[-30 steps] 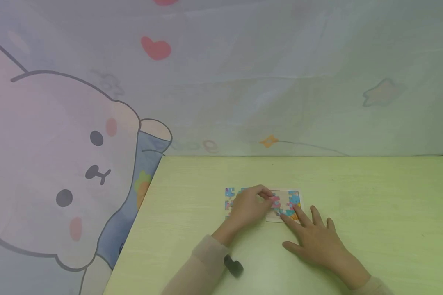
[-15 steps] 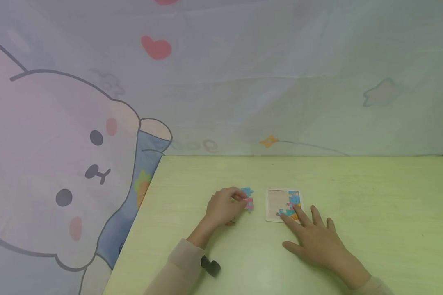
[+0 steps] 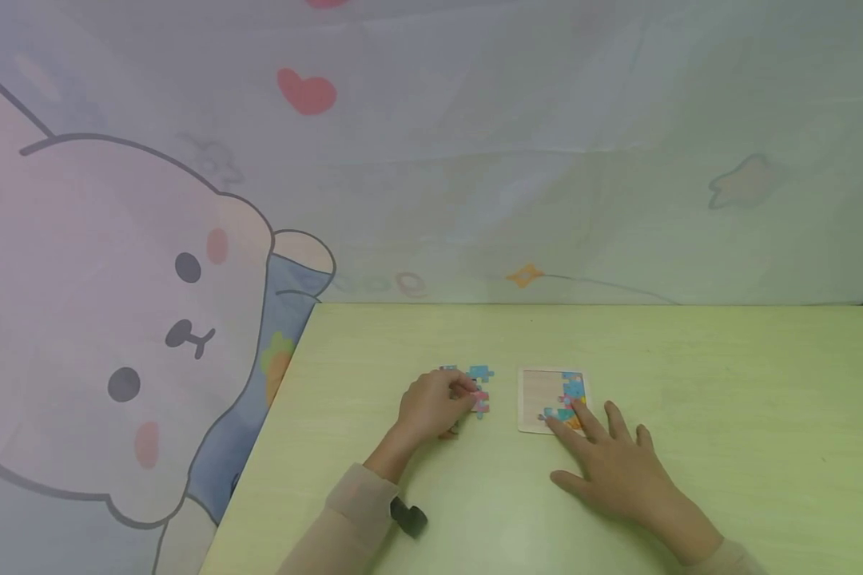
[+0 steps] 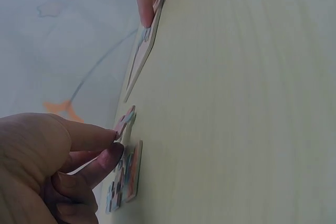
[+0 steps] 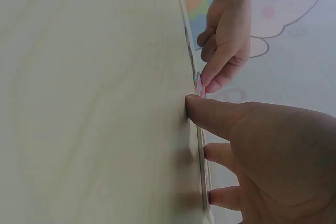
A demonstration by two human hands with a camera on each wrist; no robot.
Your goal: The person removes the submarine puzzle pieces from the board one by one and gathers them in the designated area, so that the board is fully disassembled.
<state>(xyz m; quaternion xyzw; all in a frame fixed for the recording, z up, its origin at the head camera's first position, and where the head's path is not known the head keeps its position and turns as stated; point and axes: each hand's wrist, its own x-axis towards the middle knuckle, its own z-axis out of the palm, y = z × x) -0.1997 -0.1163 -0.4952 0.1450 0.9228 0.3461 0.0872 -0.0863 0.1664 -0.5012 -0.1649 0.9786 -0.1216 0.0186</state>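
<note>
My left hand (image 3: 435, 407) pinches a pink jigsaw piece (image 3: 481, 401) between thumb and forefinger. In the left wrist view that piece (image 4: 124, 123) is tilted at the fingertips, beside several other pieces (image 4: 132, 171) on the table. A blue piece (image 3: 480, 372) lies just beyond the hand, and more are partly hidden under it. To the right is a square wooden puzzle tray (image 3: 521, 399), with joined blue, pink and orange pieces (image 3: 574, 387) along its right and lower sides. My right hand (image 3: 618, 471) has its fingers spread, fingertips resting on the tray's lower right part.
The pale yellow-green table (image 3: 748, 415) extends to both sides and in front. A curtain (image 3: 475, 160) with a cartoon bear and hearts hangs along its back and left edges. A dark strap end (image 3: 408, 517) sticks out from the left sleeve.
My left hand has moved left from the tray to the loose pieces, bringing the pink piece back with it, then lowered it slightly. My right hand has stayed in place.
</note>
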